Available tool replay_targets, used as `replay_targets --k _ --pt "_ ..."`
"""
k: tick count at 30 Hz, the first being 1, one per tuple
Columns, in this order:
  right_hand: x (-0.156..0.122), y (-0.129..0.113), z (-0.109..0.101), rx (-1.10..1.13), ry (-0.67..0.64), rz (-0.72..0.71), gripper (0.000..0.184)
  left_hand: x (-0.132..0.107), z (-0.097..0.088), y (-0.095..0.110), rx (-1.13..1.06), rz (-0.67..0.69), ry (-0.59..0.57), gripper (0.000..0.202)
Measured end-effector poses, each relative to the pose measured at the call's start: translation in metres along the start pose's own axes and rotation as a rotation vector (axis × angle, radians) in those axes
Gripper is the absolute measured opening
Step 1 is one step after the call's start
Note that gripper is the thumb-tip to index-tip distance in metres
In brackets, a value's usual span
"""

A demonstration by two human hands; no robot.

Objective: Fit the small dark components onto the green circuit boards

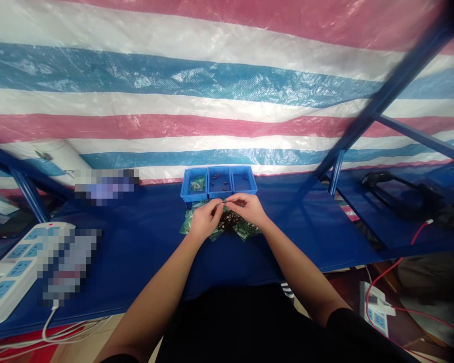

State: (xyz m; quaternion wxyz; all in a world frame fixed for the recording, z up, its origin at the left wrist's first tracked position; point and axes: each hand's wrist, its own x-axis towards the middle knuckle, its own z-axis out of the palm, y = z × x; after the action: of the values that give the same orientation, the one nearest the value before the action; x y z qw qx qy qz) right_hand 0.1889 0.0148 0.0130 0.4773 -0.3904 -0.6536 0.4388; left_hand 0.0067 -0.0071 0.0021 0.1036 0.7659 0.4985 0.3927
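Observation:
My left hand [206, 218] and my right hand [245, 207] meet over a pile of small green circuit boards [242, 232] on the blue table [144, 242]. Both hands are closed in a pinch on one small green board [221, 202] held between them. Small dark parts [230, 220] lie in a heap on the boards just under my fingers. Behind the hands stand three blue trays [219, 182] side by side; the left one holds green boards, the middle and right ones a few dark parts.
A white power strip [15, 272] with a cable lies at the left table edge. Blue frame bars [386, 96] cross at the right, with black gear [401, 191] beyond. A striped tarp [212, 85] hangs behind. A red cable [401, 267] and a second power strip [376, 312] lie on the floor at right.

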Motion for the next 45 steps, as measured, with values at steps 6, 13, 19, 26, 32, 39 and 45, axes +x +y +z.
replay_targets --k 6,13,19,26,32,39,45 --pt "0.000 -0.003 -0.001 -0.025 -0.006 -0.001 0.029 0.001 0.000 -0.001 0.052 0.055 0.009 0.027" --pt "-0.001 -0.005 0.000 -0.061 0.003 -0.027 0.028 0.001 -0.001 0.000 0.073 0.017 -0.031 0.027" --pt "0.001 -0.004 -0.001 0.013 0.027 0.005 0.027 0.001 -0.002 0.001 0.074 0.019 -0.062 0.026" --pt "0.013 0.008 -0.016 0.323 0.317 0.163 0.049 0.002 -0.001 0.002 0.109 -0.020 0.003 0.027" --pt "0.021 0.011 -0.024 0.466 0.354 0.075 0.048 0.002 -0.001 0.003 0.073 -0.023 -0.005 0.030" --pt "0.019 0.008 -0.066 -0.159 0.488 0.086 0.027 0.001 -0.002 0.003 0.079 -0.024 -0.011 0.030" --pt "0.007 0.000 -0.093 -0.607 0.133 0.295 0.021 0.001 -0.002 0.002 0.075 -0.036 -0.019 0.028"
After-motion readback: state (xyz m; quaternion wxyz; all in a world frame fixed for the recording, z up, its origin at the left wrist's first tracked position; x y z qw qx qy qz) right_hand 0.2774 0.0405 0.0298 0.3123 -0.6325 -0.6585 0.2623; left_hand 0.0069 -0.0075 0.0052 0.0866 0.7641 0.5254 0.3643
